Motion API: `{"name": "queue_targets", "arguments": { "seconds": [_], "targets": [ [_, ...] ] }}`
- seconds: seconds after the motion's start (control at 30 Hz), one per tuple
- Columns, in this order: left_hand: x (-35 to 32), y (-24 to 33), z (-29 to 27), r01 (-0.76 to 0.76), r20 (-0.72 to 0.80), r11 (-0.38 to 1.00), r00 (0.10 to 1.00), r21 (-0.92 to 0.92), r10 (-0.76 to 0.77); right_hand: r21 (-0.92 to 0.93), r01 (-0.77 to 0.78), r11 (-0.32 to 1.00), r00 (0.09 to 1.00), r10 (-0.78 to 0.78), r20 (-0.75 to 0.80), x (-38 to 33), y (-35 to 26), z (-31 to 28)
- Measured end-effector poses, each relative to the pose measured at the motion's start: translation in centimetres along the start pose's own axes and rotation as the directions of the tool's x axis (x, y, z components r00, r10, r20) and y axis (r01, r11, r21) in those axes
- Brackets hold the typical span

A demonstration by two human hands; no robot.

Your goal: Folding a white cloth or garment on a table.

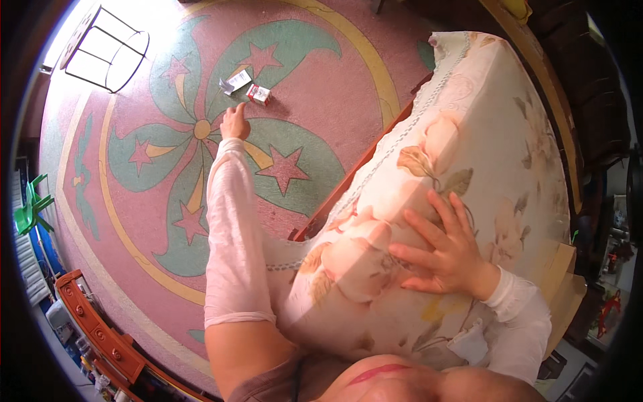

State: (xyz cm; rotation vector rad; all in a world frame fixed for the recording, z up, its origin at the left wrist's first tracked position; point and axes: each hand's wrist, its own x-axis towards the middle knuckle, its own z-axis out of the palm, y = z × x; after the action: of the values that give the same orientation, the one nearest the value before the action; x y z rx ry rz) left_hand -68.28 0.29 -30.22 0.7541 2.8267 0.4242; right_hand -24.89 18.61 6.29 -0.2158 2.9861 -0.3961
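Observation:
My left arm, in a pale sleeve, stretches out over the patterned floor. At its end my left hand (234,123) is open, fingers partly extended, with nothing visible in it. Its fingertips come nearest in the picture to a small red-and-white box (258,94). Beside that box lies a white packet or folded paper (237,82), its exact kind unclear. My right hand (442,253) rests flat, fingers spread, on a flower-printed cloth (375,275). The cloth is draped over a table and has a lacy edge.
A black wire-framed stool (107,53) stands at the far left in bright light. The floor (295,107) is pink with green leaf shapes and stars. Along the lower left runs a carved reddish wooden cabinet (100,328). Dark furniture (576,80) lines the right side.

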Motion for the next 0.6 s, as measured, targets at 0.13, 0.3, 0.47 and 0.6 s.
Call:
{"name": "queue_targets", "arguments": {
  "seconds": [0.13, 0.3, 0.47, 0.6],
  "targets": [
    [2.4, 1.4, 1.4, -0.149, -0.035, 0.960, 0.986, 0.236, 0.161, 0.009, -0.003, 1.000, 1.000, 0.003, 0.010, -0.5, -0.3, 0.3],
    [3.6, 4.5, 2.6, -0.271, 0.310, 0.769, 0.945, 0.579, 0.100, -0.057, -0.015, 0.998, 0.998, 0.018, 0.056, -0.6, -0.7, 0.1],
    [5.9, 4.4, 3.8, -0.322, 0.307, 0.564, 0.943, 0.760, 0.125, 0.007, -0.095, 0.995, 0.996, 0.095, -0.001, -0.8, -1.2, -0.3],
    [7.3, 5.8, 1.8, -0.397, 0.470, 0.536, 0.883, 0.745, 0.001, 0.000, -0.098, 0.995, 0.995, 0.098, -0.011, -0.7, -1.3, 0.0]
  ]
}}
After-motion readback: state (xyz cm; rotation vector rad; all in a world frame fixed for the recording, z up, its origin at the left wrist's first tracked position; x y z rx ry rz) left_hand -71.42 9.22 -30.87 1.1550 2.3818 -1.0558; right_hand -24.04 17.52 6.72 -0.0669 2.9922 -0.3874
